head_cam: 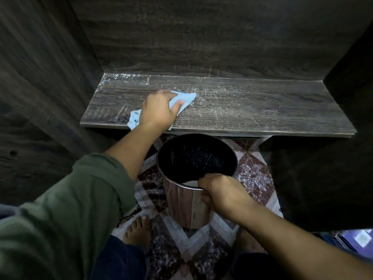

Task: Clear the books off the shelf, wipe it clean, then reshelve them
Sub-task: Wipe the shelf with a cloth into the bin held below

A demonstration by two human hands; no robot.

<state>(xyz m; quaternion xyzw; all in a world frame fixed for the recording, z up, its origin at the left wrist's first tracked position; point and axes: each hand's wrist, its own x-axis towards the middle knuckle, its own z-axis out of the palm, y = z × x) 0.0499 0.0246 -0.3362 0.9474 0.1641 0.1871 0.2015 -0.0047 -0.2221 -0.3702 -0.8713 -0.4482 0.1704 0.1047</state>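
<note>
Head view: at centre left of the frame, the left hand (159, 110) presses a crumpled light-blue cloth (186, 98) onto the dark wooden shelf (262, 110), fingers curled over it. Just below the shelf's front edge, the right hand (220, 196) grips the rim of 1 round bin (181, 203), a patterned rug (252, 172) beneath. Books (359, 239) lie at the lower right corner.

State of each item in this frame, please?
shelf: no books on it, dust specks at back left.
cloth: bunched, pressed on shelf by left hand.
bin: open-topped, below shelf edge, right hand gripping rim.
books: off shelf, low right.
</note>
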